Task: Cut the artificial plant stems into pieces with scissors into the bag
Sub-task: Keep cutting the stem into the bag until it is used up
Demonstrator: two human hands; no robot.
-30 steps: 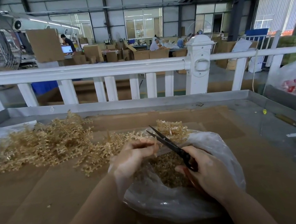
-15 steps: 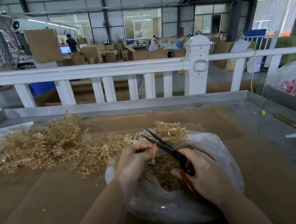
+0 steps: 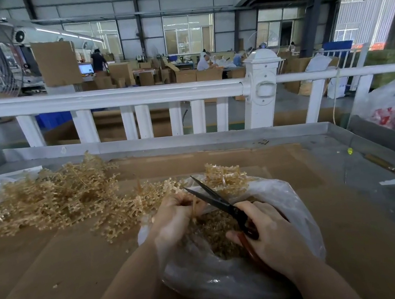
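Left hand [image 3: 175, 217] is pinching a short tan stem [image 3: 194, 206] over the open mouth of the bag [image 3: 233, 277], with the loose pile of stems [image 3: 55, 200] lying on the worktop [image 3: 44, 270] to its left. Just right of the stem, the scissors [image 3: 213, 197] are standing with blades apart, the right hand [image 3: 270, 235] gripping their handles above the cut pieces [image 3: 214, 230] inside the bag.

Dim, soft daylight from far windows; edges bowed, slightly blurred.
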